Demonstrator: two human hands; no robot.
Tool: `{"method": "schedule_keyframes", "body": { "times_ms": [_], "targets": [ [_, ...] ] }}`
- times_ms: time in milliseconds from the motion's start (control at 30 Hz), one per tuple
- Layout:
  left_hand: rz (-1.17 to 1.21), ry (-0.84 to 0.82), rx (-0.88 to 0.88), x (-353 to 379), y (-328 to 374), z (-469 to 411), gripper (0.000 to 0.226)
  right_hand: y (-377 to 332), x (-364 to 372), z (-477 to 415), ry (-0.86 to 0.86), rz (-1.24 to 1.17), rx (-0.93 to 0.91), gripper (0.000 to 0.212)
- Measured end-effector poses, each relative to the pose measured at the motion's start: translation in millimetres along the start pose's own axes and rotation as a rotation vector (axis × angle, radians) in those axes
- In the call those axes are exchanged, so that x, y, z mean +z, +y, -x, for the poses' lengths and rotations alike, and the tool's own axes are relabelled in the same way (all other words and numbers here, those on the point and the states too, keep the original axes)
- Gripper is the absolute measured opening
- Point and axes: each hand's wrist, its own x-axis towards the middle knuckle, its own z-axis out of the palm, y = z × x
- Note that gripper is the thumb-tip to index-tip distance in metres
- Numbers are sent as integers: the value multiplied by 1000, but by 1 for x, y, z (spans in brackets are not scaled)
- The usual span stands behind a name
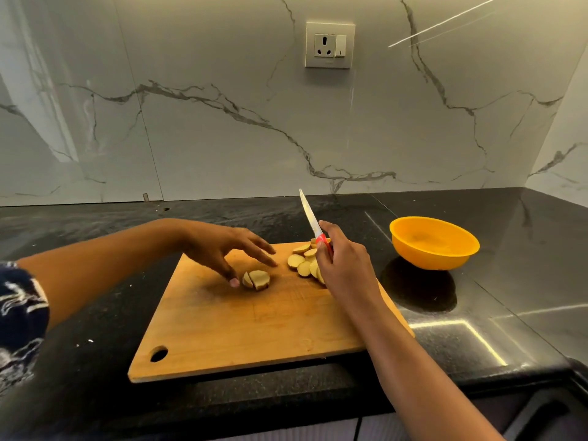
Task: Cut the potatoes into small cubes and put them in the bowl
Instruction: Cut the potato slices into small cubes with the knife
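Note:
A wooden cutting board (pixel 241 326) lies on the black counter. Near its middle sits a small stack of potato slices (pixel 257 279), cut through into pieces. My left hand (pixel 222 246) hovers over the board just left of that stack, fingers spread and straight, thumb tip close to the stack. Several round potato slices (pixel 300 261) lie at the board's far right, partly hidden by my right hand (pixel 342 265). That hand grips a knife (pixel 310 216) by its red handle, with the blade pointing up and away. An empty orange bowl (pixel 434 243) stands right of the board.
The black stone counter (pixel 493 313) runs to a marble wall at the back and turns a corner on the right. A wall socket (pixel 330 45) sits above. The counter's front edge lies just below the board.

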Motion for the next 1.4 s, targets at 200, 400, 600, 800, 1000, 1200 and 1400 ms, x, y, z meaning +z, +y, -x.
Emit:
{"method": "schedule_keyframes", "body": {
  "times_ms": [200,400,600,800,1000,1200,1400],
  "targets": [
    [-101,63,47,-2,-1,-15,48,0,-1,0,-7,11,-5,42],
    [-31,169,0,5,-7,-11,43,0,0,-2,-5,30,-24,42],
    [81,301,-99,25,2,5,43,-2,0,-1,-36,53,-30,42],
    [234,584,-319,55,25,11,31,-7,0,3,-103,73,-43,39],
    [262,784,-442,77,50,14,64,-17,-5,7,-162,94,-31,36],
    [107,538,-675,98,69,37,112,-37,-33,51,-347,242,17,36],
    [82,443,-690,110,90,15,136,-60,-26,67,-456,270,16,29]
  ]
}}
